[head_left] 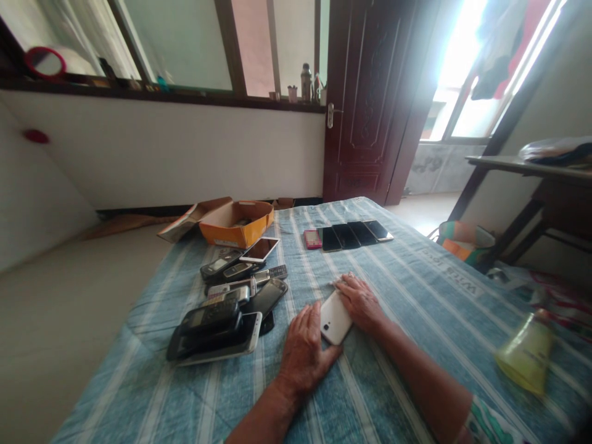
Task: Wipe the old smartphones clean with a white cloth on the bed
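A white smartphone [335,316] lies on the striped cloth with its back and camera lens facing up. My left hand [303,348] grips its left edge, the thumb at the near end. Around the far right edge of the same phone my right hand [361,303] is closed, with some fingertips over the top end. To the left is a heap of old phones [213,317], some stacked on one another, and a white phone with a dark screen [260,250] lies at its far end. Beyond my hands, several dark phones [349,235] lie side by side next to a small pink phone [313,239].
An open orange cardboard box [235,231] stands at the far left edge of the surface, its lid flap folded out. A yellow see-through bag [527,354] lies at the right. Behind are a dark red door [365,105] and a dark desk [546,169].
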`<state>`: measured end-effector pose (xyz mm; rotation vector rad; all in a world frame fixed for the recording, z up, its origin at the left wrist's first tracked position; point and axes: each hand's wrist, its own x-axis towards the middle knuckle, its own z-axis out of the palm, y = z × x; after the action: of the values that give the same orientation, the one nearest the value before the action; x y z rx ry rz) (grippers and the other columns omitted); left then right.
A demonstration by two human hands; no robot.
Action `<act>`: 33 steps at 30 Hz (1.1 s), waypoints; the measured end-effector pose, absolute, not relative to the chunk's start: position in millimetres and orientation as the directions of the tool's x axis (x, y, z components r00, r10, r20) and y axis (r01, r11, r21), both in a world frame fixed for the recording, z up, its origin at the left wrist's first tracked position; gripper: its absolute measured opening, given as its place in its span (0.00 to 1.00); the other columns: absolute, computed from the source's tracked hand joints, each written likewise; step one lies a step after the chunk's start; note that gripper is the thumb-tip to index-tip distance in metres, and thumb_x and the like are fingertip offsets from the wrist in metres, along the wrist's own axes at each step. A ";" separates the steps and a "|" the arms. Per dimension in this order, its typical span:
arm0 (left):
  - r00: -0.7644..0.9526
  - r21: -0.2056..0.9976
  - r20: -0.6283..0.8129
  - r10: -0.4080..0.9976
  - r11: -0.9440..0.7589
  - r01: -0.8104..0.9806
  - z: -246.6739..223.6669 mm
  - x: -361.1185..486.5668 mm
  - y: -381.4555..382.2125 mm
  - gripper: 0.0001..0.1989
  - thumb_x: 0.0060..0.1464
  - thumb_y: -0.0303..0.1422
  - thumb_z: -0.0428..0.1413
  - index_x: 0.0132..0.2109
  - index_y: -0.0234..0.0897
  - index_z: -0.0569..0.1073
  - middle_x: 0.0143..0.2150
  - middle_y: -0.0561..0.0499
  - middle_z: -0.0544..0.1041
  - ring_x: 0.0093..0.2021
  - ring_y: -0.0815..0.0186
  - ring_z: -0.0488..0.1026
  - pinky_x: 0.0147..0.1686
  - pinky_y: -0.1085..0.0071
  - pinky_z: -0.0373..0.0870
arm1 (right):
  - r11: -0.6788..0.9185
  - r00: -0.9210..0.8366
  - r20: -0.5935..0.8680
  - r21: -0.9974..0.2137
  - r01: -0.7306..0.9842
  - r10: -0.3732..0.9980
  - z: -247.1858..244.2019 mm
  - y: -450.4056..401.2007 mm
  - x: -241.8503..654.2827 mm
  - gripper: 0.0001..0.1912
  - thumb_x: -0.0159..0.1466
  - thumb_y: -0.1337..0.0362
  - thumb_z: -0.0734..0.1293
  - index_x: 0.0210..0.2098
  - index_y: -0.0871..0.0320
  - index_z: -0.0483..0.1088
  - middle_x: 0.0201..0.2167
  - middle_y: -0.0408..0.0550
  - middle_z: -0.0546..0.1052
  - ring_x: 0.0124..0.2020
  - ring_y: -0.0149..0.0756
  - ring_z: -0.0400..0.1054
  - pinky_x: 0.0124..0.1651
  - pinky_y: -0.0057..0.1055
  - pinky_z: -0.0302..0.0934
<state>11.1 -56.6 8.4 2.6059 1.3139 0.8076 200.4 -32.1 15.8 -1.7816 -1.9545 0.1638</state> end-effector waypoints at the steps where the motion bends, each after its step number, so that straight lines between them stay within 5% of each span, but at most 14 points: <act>1: 0.484 0.329 0.398 0.779 -0.614 0.718 9.9 11.3 -57.0 0.39 0.44 0.37 0.61 0.61 0.29 0.58 0.57 0.34 0.70 0.58 0.46 0.66 0.55 0.50 0.65 | 0.109 0.004 0.266 -0.407 0.907 0.964 15.2 -28.6 206.1 0.20 0.67 0.64 0.55 0.55 0.55 0.68 0.61 0.51 0.64 0.65 0.44 0.50 0.64 0.43 0.46; 9: 0.490 0.318 0.379 0.785 -0.608 0.727 14.3 12.7 -56.3 0.39 0.42 0.36 0.62 0.60 0.28 0.59 0.56 0.33 0.70 0.57 0.46 0.66 0.55 0.50 0.65 | 0.072 0.029 0.268 -0.359 0.931 0.963 15.4 -29.5 208.7 0.21 0.67 0.64 0.54 0.57 0.57 0.67 0.61 0.52 0.64 0.65 0.43 0.50 0.64 0.40 0.46; 16: 0.489 0.299 0.424 0.762 -0.628 0.719 4.6 10.8 -53.0 0.39 0.44 0.36 0.60 0.62 0.32 0.56 0.56 0.34 0.70 0.56 0.46 0.67 0.54 0.48 0.66 | 0.267 -0.164 0.284 -0.376 0.887 0.945 17.9 -54.0 178.4 0.21 0.67 0.66 0.56 0.58 0.59 0.66 0.62 0.55 0.62 0.65 0.45 0.50 0.65 0.44 0.45; 24: 0.511 0.303 0.405 0.758 -0.639 0.707 4.7 9.2 -50.9 0.39 0.45 0.34 0.59 0.62 0.24 0.56 0.58 0.30 0.68 0.59 0.47 0.65 0.57 0.50 0.64 | 0.438 -0.314 0.335 -0.408 0.801 0.888 18.7 -80.3 162.0 0.22 0.67 0.65 0.57 0.61 0.52 0.61 0.62 0.50 0.62 0.65 0.40 0.50 0.66 0.40 0.46; 33: 0.530 0.259 0.411 0.742 -0.652 0.712 4.9 8.6 -50.4 0.37 0.45 0.34 0.57 0.61 0.26 0.58 0.57 0.31 0.69 0.58 0.47 0.66 0.56 0.50 0.65 | 0.364 -0.238 0.310 -0.456 0.812 0.920 20.2 -77.5 166.2 0.21 0.65 0.67 0.58 0.57 0.52 0.66 0.61 0.48 0.64 0.64 0.41 0.53 0.66 0.42 0.46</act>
<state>8.6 -50.4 4.9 2.6950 1.2830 0.7683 166.2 -77.5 20.2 -1.4958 -2.1028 0.2705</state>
